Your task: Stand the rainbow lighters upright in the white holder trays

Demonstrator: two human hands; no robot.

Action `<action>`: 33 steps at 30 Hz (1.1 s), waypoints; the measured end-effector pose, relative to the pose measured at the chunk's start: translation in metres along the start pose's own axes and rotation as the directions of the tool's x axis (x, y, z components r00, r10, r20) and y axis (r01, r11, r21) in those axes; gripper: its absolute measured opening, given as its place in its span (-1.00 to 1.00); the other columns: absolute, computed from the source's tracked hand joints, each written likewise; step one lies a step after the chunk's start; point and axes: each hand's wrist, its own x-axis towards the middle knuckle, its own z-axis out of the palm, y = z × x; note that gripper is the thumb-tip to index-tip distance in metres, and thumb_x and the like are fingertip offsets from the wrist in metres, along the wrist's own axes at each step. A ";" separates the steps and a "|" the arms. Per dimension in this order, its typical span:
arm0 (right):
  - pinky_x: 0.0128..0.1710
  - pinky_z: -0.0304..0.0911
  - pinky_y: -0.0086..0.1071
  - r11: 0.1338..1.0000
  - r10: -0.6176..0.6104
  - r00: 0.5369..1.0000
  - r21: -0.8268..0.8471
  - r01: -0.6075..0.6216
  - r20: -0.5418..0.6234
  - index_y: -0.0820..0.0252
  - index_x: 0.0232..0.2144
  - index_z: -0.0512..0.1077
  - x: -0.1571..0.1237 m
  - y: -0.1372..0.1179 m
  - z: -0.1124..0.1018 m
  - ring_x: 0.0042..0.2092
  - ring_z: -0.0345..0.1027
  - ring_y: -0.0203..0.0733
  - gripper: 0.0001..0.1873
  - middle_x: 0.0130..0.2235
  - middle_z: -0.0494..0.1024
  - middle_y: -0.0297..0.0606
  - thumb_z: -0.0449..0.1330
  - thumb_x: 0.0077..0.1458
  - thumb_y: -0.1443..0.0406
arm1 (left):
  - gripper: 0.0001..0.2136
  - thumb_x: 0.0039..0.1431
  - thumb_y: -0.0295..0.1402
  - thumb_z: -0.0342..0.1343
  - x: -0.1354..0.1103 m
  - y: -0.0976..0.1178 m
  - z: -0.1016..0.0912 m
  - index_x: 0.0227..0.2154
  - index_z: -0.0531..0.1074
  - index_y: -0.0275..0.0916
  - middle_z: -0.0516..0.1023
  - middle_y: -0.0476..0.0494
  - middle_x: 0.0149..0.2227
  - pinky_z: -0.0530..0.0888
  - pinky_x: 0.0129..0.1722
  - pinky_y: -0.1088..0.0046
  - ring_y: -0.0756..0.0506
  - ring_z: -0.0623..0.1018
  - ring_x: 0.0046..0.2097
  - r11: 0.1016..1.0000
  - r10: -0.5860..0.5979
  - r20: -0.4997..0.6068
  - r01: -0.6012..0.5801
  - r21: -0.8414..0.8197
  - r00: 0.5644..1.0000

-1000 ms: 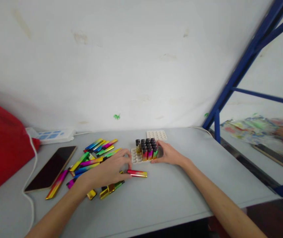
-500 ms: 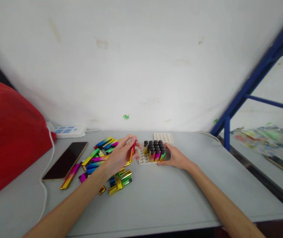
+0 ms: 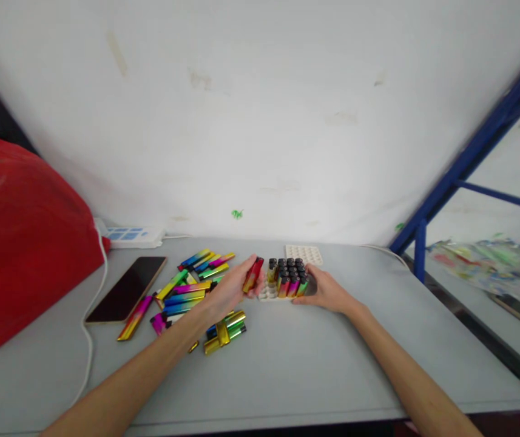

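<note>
My left hand [image 3: 240, 281] is closed around a red-and-gold lighter [image 3: 253, 275], tilted, just left of a white holed tray [image 3: 267, 294]. Several metallic lighters [image 3: 294, 285] with black tops stand upright in that tray, packed toward its right side. Bare holes show along the tray's left front. At the right edge, my right hand [image 3: 326, 290] curves its thumb and fingers round the tray and the outermost lighters, holding them. Left of the tray, many loose shiny lighters [image 3: 185, 298] lie in a pile, partly hidden behind my left forearm.
A second white holed tray [image 3: 304, 254] lies behind the first, near the wall. On the left are a dark phone [image 3: 127, 289], a white cable [image 3: 90, 346], a power strip [image 3: 133, 237] and a big red bag [image 3: 27, 243]. A blue metal frame [image 3: 446, 176] rises on the right.
My left hand has moved slightly right toward the tray, and the red lighter has turned so its dark top shows. My right hand stays at the tray. The view has shifted a little.
</note>
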 end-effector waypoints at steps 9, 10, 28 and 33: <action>-0.12 0.28 -0.22 1.000 0.008 1.000 -0.002 -0.008 0.014 0.23 -0.10 0.34 0.000 -0.001 -0.001 -0.14 0.33 -0.05 -0.28 -0.11 0.49 -0.16 0.45 -0.13 -0.09 | -0.55 0.28 -0.03 -0.15 -0.005 -0.002 0.006 -0.64 0.09 -0.19 -0.17 0.17 -0.68 -0.12 -0.67 0.57 0.09 -0.15 -0.65 0.991 -0.065 -0.019 0.062 -0.115 0.998; -0.11 0.28 -0.21 1.000 0.009 1.000 0.004 -0.009 0.014 0.23 -0.08 0.34 0.000 -0.001 -0.001 -0.14 0.33 -0.05 -0.27 -0.11 0.49 -0.16 0.45 -0.13 -0.09 | -0.56 0.27 -0.06 -0.15 -0.005 -0.003 0.006 -0.65 0.09 -0.19 -0.17 0.17 -0.68 -0.13 -0.67 0.57 0.09 -0.16 -0.65 0.993 -0.048 -0.039 0.043 -0.114 0.998; -0.22 0.22 -0.33 1.000 -0.022 0.999 -0.010 0.021 -0.039 0.19 -0.22 0.31 0.001 0.002 0.002 -0.22 0.28 -0.14 -0.34 -0.22 0.46 -0.26 0.44 -0.15 -0.12 | -0.74 0.29 -0.09 0.06 0.003 -0.007 0.003 -0.33 0.28 -0.19 0.40 0.05 -0.49 0.40 -0.44 0.52 0.01 0.40 -0.47 0.842 0.352 -0.061 -0.287 0.457 0.934; -0.21 0.21 -0.32 0.999 -0.042 0.999 -0.018 0.042 -0.023 0.19 -0.23 0.31 0.002 -0.002 -0.001 -0.22 0.29 -0.13 -0.35 -0.22 0.46 -0.26 0.44 -0.14 -0.11 | -0.71 0.23 -0.12 0.17 0.009 -0.008 0.001 -0.17 0.51 -0.24 0.53 -0.19 -0.15 0.53 -0.12 0.35 -0.14 0.53 -0.10 0.600 0.480 0.014 -0.340 0.725 0.877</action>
